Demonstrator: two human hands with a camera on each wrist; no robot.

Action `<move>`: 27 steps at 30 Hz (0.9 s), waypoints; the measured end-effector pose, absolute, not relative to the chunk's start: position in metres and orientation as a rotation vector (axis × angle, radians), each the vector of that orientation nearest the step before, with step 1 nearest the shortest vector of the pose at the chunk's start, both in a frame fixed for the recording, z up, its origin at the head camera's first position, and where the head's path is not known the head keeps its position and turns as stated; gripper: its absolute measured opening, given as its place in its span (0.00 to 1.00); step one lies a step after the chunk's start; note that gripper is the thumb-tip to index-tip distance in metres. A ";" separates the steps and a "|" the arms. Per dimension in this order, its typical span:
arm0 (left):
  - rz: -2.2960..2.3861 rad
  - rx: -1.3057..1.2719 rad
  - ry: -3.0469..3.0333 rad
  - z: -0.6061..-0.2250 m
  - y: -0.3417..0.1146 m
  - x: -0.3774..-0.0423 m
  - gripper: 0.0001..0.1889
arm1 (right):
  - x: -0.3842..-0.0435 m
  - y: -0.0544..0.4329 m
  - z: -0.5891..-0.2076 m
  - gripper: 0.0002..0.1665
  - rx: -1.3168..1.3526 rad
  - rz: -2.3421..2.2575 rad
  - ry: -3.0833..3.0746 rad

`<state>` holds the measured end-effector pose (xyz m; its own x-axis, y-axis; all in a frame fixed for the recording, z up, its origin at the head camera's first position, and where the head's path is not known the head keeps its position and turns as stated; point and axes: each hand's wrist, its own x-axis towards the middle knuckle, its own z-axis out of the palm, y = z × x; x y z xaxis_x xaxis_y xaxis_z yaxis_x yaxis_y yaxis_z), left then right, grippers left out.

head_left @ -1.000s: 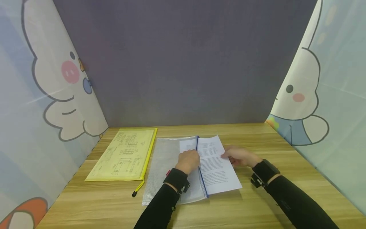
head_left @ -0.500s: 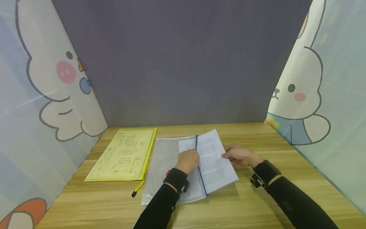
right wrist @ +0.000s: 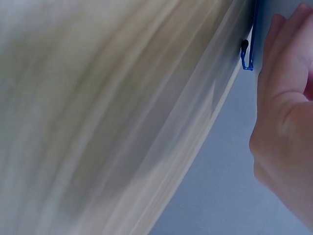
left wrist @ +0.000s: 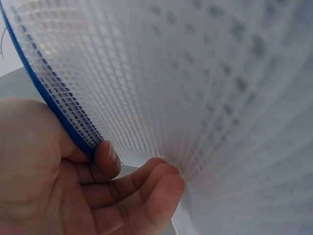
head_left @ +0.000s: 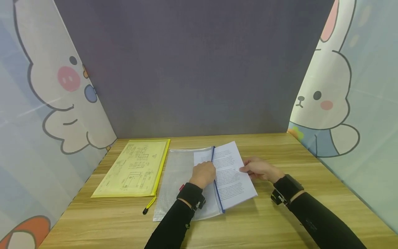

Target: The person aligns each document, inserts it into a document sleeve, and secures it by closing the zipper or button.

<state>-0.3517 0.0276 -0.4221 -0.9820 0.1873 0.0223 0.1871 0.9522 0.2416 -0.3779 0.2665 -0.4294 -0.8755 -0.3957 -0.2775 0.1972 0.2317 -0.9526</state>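
A clear mesh zipper pouch [head_left: 178, 173] with a blue zipper edge lies in the middle of the table. My left hand [head_left: 203, 174] pinches its blue edge [left wrist: 63, 120] between thumb and curled fingers, as the left wrist view shows close up. Printed paper sheets [head_left: 231, 176] stick out of the pouch's right side, tilted, their left part showing through the clear plastic. My right hand [head_left: 258, 169] grips the sheets' right edge, thumb on top and fingers beneath. In the right wrist view the right hand [right wrist: 288, 107] is partly cut off by the frame.
To the left lies a yellow zipper pouch [head_left: 133, 169] holding a technical drawing, its black-tipped pull cord [head_left: 149, 205] hanging toward the front. A dark grey panel [head_left: 199, 69] stands behind the wooden table [head_left: 93, 224]. Cartoon-printed sheets [head_left: 335, 86] flank both sides.
My right hand has turned the paper sheets, their top edge swinging up and their lower right corner shifting left and up. The left hand keeps its hold on the pouch's edge.
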 end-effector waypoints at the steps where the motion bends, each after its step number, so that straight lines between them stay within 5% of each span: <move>1: 0.387 0.297 3.106 -0.423 0.028 -0.352 0.11 | -0.378 0.266 -0.430 0.17 -0.181 -1.687 2.047; 27: 0.396 0.291 3.123 -0.418 0.027 -0.348 0.12 | -0.367 0.251 -0.428 0.14 -0.134 -1.714 2.104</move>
